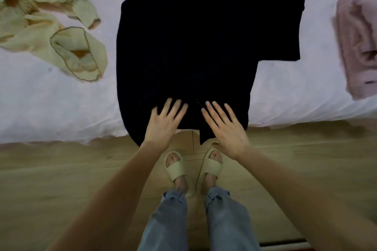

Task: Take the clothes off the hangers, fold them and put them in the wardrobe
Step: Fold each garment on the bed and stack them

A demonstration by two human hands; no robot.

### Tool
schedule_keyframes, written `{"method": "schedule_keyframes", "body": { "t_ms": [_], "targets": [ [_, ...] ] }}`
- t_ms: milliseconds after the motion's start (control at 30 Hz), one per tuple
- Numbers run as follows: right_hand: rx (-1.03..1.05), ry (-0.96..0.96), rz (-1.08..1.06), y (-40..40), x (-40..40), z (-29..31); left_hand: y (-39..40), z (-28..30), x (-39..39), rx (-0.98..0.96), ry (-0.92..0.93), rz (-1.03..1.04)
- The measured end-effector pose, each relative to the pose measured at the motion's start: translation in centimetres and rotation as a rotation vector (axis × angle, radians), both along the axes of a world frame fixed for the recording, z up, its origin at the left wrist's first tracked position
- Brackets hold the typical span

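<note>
A black buttoned garment [204, 43] lies spread flat on the white bed [51, 98], its near end hanging over the bed's edge towards me. My left hand [165, 122] and my right hand [226, 126] are side by side over that near end, fingers straight and spread. Neither hand grips the cloth. No hanger shows in the black garment.
A crumpled cream garment [51, 18] lies on the bed at the left. A folded pink garment [359, 47] sits at the right edge. My feet in beige slippers [193, 167] stand on the wooden floor [61, 179] close to the bed.
</note>
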State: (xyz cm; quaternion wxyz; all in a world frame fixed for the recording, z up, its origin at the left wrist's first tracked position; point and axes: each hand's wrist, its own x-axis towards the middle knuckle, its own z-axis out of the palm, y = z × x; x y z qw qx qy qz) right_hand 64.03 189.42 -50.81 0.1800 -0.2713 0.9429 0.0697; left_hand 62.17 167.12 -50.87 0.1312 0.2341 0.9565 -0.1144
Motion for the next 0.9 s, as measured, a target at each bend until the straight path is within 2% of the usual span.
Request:
{"method": "schedule_keyframes", "body": {
  "t_ms": [67, 133, 233, 300, 367, 433, 567, 667, 767, 833, 900],
  "targets": [
    [0.049, 0.097, -0.003, -0.5, -0.6, -1.2, -1.0, -0.5, -0.3, -0.058, -0.034, -0.041],
    [0.027, 0.167, 0.036, -0.3, -1.2, -2.0, -1.8, -0.5, -1.0, 0.006, 0.036, -0.079],
    [-0.182, 0.194, 0.047, 0.0, -1.8, -2.1, -2.6, -0.7, -1.4, 0.193, 0.073, -0.149],
    [-0.411, 0.097, -0.093, -0.5, -2.3, -0.7, -2.4, 0.3, -1.4, 0.308, 0.084, -0.111],
    [-0.639, -0.085, -0.379, -1.0, -2.4, 1.5, -1.8, 1.5, -1.6, 0.426, 0.085, 0.007],
    [-0.762, -0.183, -0.599, -0.8, -3.0, 4.3, -1.2, 3.6, -1.9, 0.520, 0.064, 0.130],
    [-0.859, -0.246, -0.693, 0.1, -5.4, 9.2, -1.0, 8.5, -3.5, 0.594, 0.020, 0.183],
    [-0.853, -0.273, -0.625, -0.6, -8.0, 14.2, -1.2, 13.6, -6.1, 0.626, 0.033, 0.104],
    [-0.875, -0.307, -0.600, -1.6, -10.3, 19.3, -1.7, 19.0, -8.9, 0.658, -0.051, 0.073],
    [-0.885, -0.330, -0.616, -1.9, -11.8, 22.3, -2.3, 22.4, -10.8, 0.625, -0.125, 0.027],
    [-0.893, -0.378, -0.653, -2.1, -12.9, 24.6, -2.8, 25.2, -12.1, 0.495, -0.175, -0.012]
  ]
}}
